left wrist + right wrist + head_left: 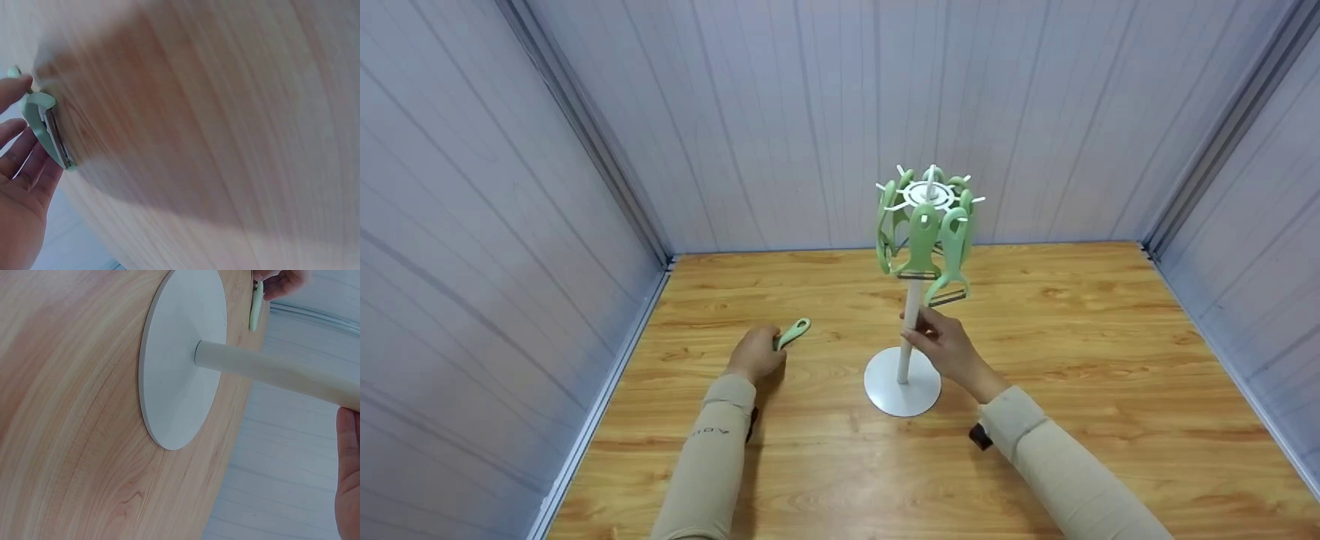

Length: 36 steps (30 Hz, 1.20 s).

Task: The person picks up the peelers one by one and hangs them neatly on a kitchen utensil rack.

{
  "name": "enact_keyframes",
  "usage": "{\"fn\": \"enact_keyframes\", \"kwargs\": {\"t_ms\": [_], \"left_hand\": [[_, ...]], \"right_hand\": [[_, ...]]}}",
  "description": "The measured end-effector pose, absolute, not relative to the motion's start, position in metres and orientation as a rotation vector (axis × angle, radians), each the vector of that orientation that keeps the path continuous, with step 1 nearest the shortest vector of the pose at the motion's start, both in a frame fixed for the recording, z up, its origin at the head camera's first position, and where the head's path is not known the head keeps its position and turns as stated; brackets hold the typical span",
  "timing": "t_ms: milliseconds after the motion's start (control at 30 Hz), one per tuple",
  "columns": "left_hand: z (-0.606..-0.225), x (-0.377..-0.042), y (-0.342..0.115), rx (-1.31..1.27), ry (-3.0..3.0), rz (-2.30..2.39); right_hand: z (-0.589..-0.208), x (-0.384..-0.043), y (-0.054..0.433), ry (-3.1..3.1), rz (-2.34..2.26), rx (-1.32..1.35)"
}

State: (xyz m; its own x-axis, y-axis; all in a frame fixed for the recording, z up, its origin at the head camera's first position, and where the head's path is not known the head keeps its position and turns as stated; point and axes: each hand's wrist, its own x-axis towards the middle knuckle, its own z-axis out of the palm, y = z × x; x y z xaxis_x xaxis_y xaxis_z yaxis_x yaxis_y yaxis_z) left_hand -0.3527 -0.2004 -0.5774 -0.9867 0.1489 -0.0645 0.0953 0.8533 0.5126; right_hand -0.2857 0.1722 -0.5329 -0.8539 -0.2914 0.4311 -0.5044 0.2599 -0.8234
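On the left, low over the table, my left hand point(755, 354) pinches a light green peeler point(793, 332) around its head end. Its looped handle points away to the right, and the left wrist view shows the peeler's metal blade point(54, 135) beside my fingers. My right hand point(949, 349) grips the white pole point(913, 304) of an upright stand at mid-height. Several green peelers point(922, 240) hang by their handle holes from hooks on the stand's round white top point(928, 195), blades downward.
The stand's flat white disc base point(881, 382) rests on the wooden table point(825, 465). Pale panelled walls rise behind point(750, 127), at the left point(457, 247) and at the right point(1252, 225).
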Motion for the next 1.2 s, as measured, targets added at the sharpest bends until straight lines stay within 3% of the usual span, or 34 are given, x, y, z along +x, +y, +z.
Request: {"fn": "enact_keyframes", "kwargs": {"t_ms": [533,1200], "left_hand": [[-0.577,-0.350,-0.202,0.162,2.903,0.760],[-0.539,-0.335,-0.193,0.256,2.932,1.093]], "right_hand": [[-0.536,-0.286,0.172,-2.337,1.659,0.737],[-0.533,-0.286,0.172,-2.346,1.635,0.741]]}}
